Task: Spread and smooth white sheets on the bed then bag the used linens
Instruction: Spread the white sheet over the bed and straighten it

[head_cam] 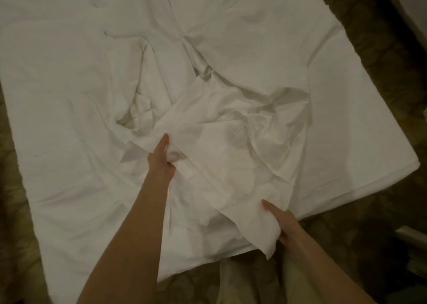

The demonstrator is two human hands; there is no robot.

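White sheet [242, 142]: in the head view it lies bunched and creased across the middle and near part of the bed [369, 146], on top of flatter white bedding that covers the rest of the mattress. One loose edge hangs over the near side of the bed, above the patterned carpet [381, 38].

Handling, as a judgement: the fabric is thin, soft and light. It has no stiffness, folds under its own weight and is likely to slide easily over the layer beneath. It is best taken at a hem or corner, with the two holds set well apart so that a pull opens it flat instead of gathering it further.

Left hand [161, 158]: arm extended forward over the bed, fingers and thumb closed on a fold of the sheet near the centre of the heap.

Right hand [283, 225]: lower and nearer the body, at the bed's near edge, clamped on the hanging edge of the sheet, with one finger extended along the cloth.
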